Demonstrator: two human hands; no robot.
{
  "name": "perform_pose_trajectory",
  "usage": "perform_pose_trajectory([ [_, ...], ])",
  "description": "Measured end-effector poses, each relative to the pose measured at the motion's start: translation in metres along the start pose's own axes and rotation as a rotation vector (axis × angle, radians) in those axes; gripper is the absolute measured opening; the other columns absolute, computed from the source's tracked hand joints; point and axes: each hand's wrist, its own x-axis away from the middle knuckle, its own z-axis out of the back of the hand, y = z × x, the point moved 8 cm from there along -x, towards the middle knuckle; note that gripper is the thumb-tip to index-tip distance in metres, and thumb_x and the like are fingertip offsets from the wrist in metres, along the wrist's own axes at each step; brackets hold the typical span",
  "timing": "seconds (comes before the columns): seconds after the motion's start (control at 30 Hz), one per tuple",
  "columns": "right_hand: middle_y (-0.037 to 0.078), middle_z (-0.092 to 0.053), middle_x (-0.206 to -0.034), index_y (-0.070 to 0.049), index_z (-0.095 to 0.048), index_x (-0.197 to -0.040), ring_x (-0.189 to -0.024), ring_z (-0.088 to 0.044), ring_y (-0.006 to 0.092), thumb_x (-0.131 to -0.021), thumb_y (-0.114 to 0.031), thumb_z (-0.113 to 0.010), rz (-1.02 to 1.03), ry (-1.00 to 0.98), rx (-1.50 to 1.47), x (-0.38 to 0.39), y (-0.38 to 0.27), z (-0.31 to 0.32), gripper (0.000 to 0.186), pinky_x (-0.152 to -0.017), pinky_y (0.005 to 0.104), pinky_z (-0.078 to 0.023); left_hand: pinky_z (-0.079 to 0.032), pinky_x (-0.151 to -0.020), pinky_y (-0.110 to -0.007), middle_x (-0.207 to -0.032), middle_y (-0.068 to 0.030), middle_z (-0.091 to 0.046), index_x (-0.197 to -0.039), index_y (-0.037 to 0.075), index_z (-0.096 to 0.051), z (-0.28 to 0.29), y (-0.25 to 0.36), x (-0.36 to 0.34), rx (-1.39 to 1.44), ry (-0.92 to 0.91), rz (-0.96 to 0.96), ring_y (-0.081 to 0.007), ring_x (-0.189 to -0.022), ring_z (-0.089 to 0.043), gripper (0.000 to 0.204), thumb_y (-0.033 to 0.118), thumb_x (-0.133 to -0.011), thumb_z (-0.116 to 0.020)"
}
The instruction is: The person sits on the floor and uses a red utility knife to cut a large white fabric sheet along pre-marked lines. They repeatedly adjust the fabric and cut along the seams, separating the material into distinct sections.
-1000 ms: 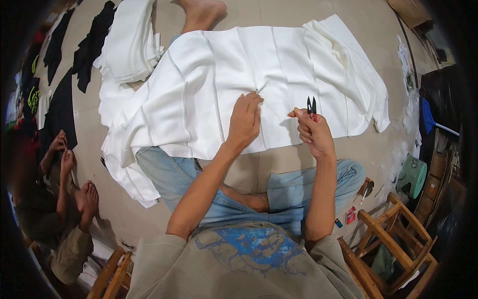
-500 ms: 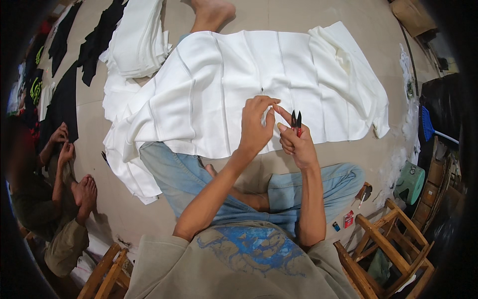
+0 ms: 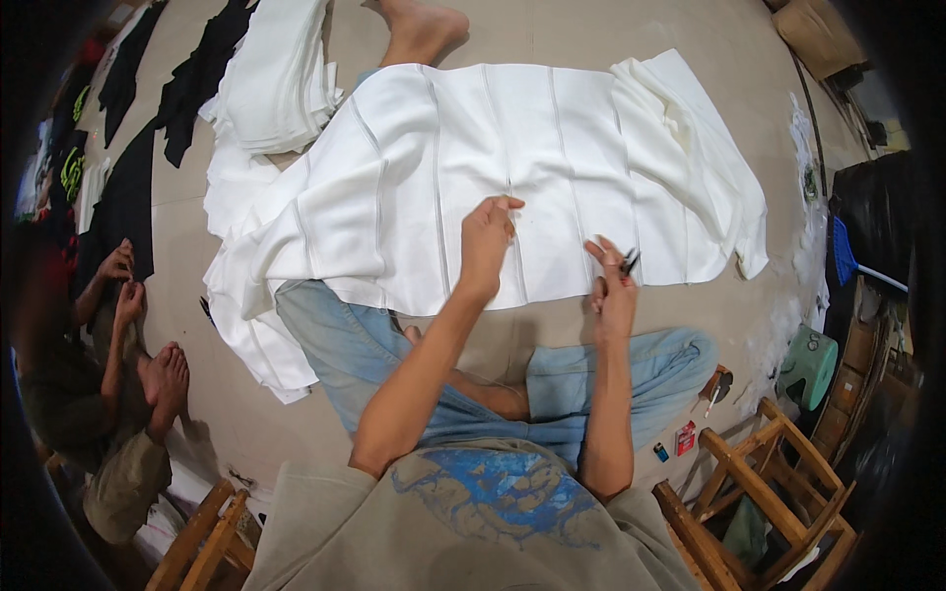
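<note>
A white cloth panel (image 3: pixel 404 236) with several lengthwise seams lies spread across the floor and over part of my left leg. My left hand (image 3: pixel 488 246) hangs over its middle, thumb and fingers pinched together beside a seam; whatever is between the fingertips is too small to make out. To the right, over the cloth's near edge, my right hand (image 3: pixel 613 300) grips small thread snips (image 3: pixel 631 261). Their dark pointed blades stick out past the fingers, while the red handles are mostly hidden. Index finger and thumb of this hand are raised apart from the cloth.
A stack of folded white cloth (image 3: pixel 271 89) lies at the far left, near black pieces (image 3: pixel 123 197). At left, another person's hands (image 3: pixel 126 281) work together. Wooden stools (image 3: pixel 769 473) flank me. A red packet (image 3: pixel 686 438), lighter (image 3: pixel 661 451) and green plastic stool (image 3: pixel 810 366) are at right.
My hands have drawn apart. The left one moved slightly left; the right one moved right and nearer me, turning the snips so their blades point rightward.
</note>
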Motion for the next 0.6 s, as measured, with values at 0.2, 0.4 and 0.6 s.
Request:
perform_pose_trajectory([
  [0.2, 0.013, -0.069, -0.117, 0.003, -0.061, -0.13, -0.104, -0.063, 0.021, -0.1, -0.026, -0.067, 0.752, 0.281, 0.946, -0.001, -0.076, -0.01, 0.042, -0.09, 0.0351, -0.051, -0.042, -0.064, -0.029, -0.074, -0.003, -0.057, -0.106, 0.002, -0.072, -0.009, -0.003, 0.035, -0.215, 0.115, -0.155, -0.0098, -0.07, -0.05, 0.032, 0.027, -0.107, -0.052],
  [0.4, 0.012, -0.072, -0.091, 0.006, -0.069, -0.111, -0.085, -0.07, 0.015, -0.096, -0.024, -0.07, 0.246, -0.293, 0.498, -0.019, -0.04, -0.109, 0.033, -0.071, 0.027, -0.053, -0.041, -0.06, -0.028, -0.07, 0.0005, -0.052, -0.116, 0.0, -0.07, -0.023, -0.002, 0.057, -0.414, 0.048, -0.216, -0.009, -0.065, -0.046, 0.035, 0.029, -0.109, -0.053],
  [0.6, 0.002, -0.063, -0.078, 0.005, -0.071, -0.107, -0.069, -0.058, 0.0084, -0.096, -0.029, -0.071, -0.058, -0.37, 0.472, -0.033, -0.036, -0.136, 0.036, -0.061, 0.0249, -0.05, -0.039, -0.057, -0.029, -0.066, 0.0006, -0.047, -0.12, 0.0, -0.07, -0.02, -0.018, 0.074, -0.345, 0.004, -0.157, -0.0092, -0.06, -0.043, 0.037, 0.032, -0.108, -0.054],
])
